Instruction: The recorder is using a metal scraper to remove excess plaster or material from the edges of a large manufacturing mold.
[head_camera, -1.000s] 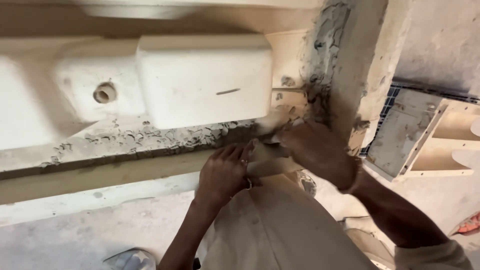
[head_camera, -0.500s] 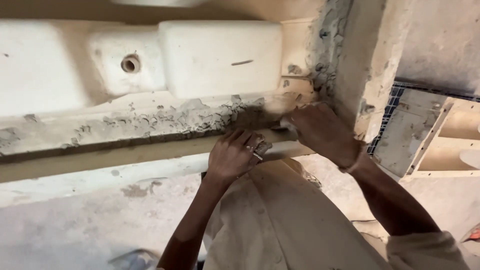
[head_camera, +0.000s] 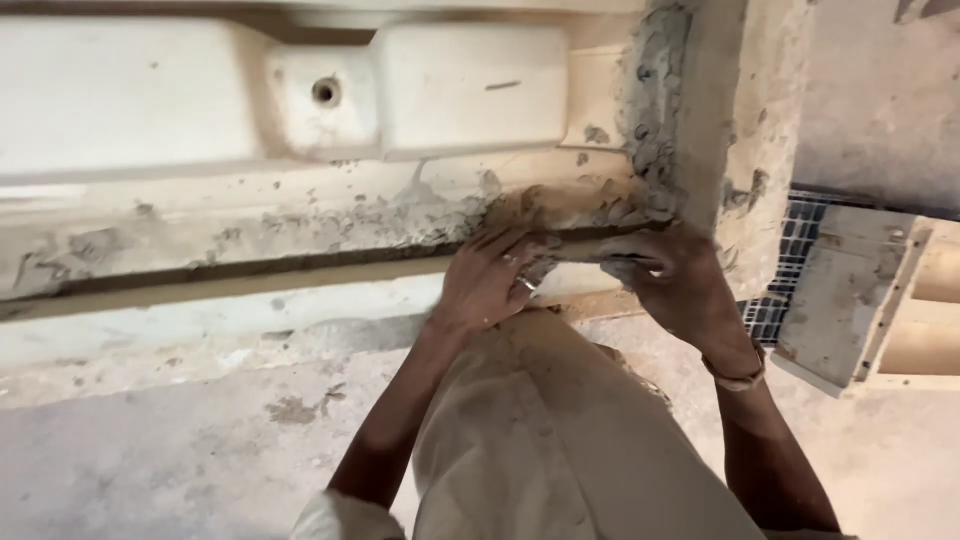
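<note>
A white ceramic fixture (head_camera: 470, 85) with a small round hole (head_camera: 322, 92) sits above a rough seam of wet grey-brown mortar (head_camera: 560, 205). My left hand (head_camera: 490, 278), a ring on one finger, lies with its fingers spread and its fingertips pressed against the mortar seam. My right hand (head_camera: 680, 285), with a band at the wrist, is just to the right, below the plastered corner. Its fingers curl around a small grey lump of mortar (head_camera: 625, 266). The two hands are a few centimetres apart.
A mortar-smeared pillar corner (head_camera: 705, 120) rises at the right. Beyond it lie a dark tile mesh (head_camera: 790, 265) and a cream box-like frame (head_camera: 850, 300). A pale ledge (head_camera: 200, 320) runs under the seam, with dusty concrete floor (head_camera: 150, 450) below. My beige-trousered knee (head_camera: 540, 430) fills the lower centre.
The view has swung left, so the fixture now sits further right in the picture. My hands have drawn slightly apart, and the left hand's fingers now lie flat on the mortar.
</note>
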